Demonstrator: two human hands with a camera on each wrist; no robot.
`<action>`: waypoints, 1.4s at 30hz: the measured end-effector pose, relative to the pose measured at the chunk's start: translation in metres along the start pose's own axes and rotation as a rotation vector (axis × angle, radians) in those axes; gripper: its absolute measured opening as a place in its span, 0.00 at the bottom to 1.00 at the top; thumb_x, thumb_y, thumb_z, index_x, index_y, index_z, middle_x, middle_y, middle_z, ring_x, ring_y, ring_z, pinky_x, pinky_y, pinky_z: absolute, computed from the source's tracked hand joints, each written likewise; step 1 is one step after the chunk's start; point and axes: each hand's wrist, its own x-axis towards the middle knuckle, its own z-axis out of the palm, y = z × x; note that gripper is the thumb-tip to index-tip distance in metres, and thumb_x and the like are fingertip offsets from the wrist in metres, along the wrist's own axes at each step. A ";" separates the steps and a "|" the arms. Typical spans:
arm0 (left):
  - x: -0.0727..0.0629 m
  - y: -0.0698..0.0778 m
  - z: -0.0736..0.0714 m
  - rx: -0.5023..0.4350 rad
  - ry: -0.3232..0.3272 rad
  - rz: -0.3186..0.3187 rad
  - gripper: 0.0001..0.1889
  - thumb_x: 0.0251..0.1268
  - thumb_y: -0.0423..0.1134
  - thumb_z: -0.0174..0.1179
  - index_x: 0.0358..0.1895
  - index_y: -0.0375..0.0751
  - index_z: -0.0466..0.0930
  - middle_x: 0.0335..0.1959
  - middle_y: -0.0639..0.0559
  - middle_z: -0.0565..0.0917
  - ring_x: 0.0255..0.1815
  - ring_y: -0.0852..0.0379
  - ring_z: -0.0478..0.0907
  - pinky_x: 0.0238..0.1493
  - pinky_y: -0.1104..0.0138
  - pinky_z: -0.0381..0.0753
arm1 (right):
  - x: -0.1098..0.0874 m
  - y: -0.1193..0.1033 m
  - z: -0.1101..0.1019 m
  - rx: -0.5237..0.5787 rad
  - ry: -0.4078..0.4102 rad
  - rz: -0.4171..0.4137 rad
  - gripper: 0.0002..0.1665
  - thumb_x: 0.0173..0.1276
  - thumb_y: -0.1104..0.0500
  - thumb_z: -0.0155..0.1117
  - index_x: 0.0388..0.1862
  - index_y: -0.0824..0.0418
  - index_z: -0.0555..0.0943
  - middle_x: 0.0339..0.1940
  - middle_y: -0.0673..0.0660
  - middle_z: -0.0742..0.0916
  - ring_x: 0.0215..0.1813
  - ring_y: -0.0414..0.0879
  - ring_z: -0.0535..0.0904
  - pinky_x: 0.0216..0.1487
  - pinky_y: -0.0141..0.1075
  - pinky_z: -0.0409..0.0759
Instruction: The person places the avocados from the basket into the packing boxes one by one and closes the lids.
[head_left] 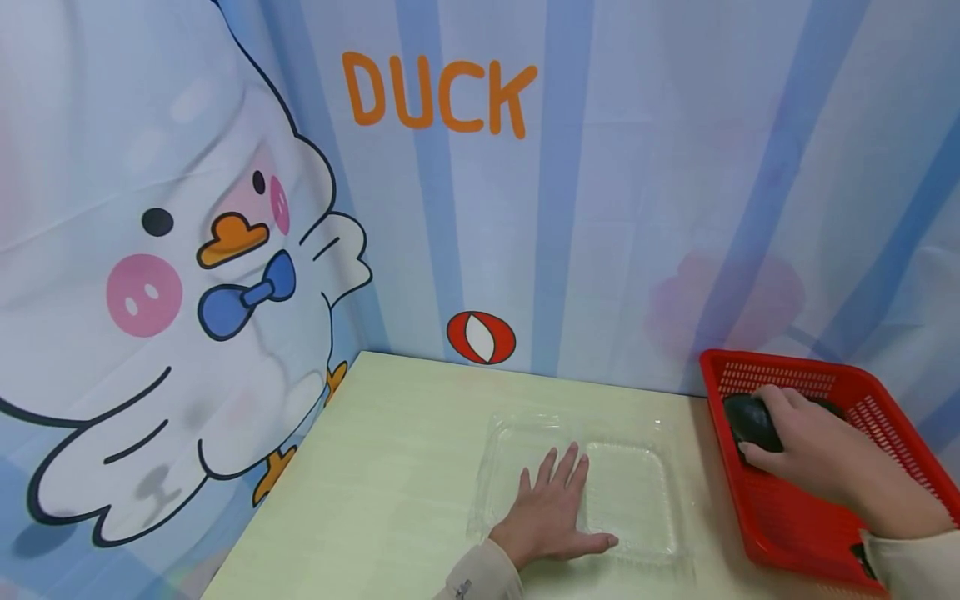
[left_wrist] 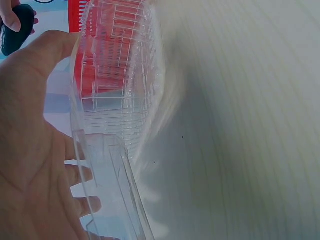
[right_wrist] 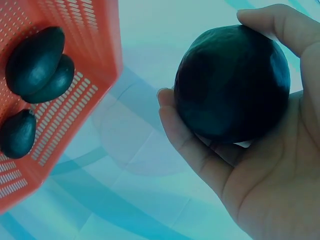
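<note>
My right hand (head_left: 817,446) grips a dark green avocado (head_left: 753,422) between thumb and fingers, over the red basket (head_left: 757,521) in the head view. The right wrist view shows this avocado (right_wrist: 232,82) large and rounded, with three more avocados (right_wrist: 35,60) inside the basket. My left hand (head_left: 543,508) lies with fingers spread over a clear plastic container (head_left: 633,500) on the table. In the left wrist view the thumb is at the container's edge (left_wrist: 77,100), and the fingers show through the clear plastic.
The pale table (head_left: 360,475) ends at a light-blue striped curtain (head_left: 630,208) printed with a duck and lettering. At the right, the basket's raised perforated walls stand beside the container.
</note>
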 end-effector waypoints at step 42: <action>0.005 0.000 0.000 0.008 -0.021 -0.016 0.56 0.56 0.82 0.50 0.83 0.56 0.47 0.85 0.58 0.43 0.84 0.47 0.45 0.71 0.37 0.61 | 0.011 -0.069 0.046 0.059 -0.004 -0.072 0.41 0.58 0.45 0.77 0.61 0.65 0.70 0.47 0.60 0.80 0.41 0.51 0.77 0.38 0.49 0.84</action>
